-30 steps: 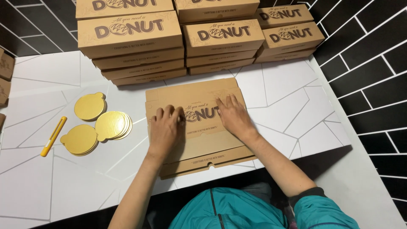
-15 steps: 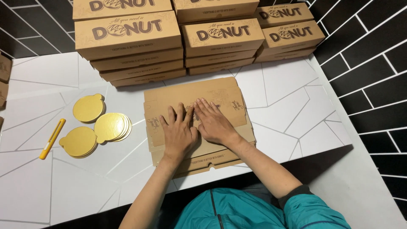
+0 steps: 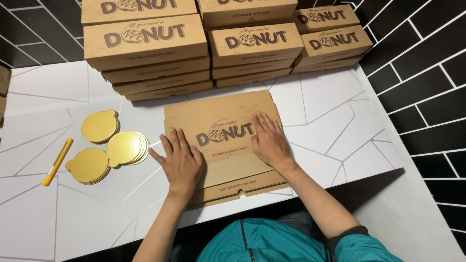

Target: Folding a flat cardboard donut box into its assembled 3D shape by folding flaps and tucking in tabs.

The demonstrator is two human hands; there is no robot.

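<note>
White tabletop (image 3: 340,131) carries stacked finished boxes (image 3: 145,43); both hands, left hand (image 3: 182,162) and right hand (image 3: 269,143), press one unfolded flat box (image 3: 218,116), fingers spread flat, grasping nothing; folding seems barely begun.

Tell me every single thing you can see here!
flat cardboard box: one, brown, unfolded on the table under both hands
assembled boxes: several stacks, brown, along the table's back edge
round gold boards: a few small piles, gold, left of the flat box
utility knife: one, yellow, far left
table: one, white with thin grey lines
wall: black tiles, right and behind
left hand: flat on the box
right hand: flat on the box
</note>
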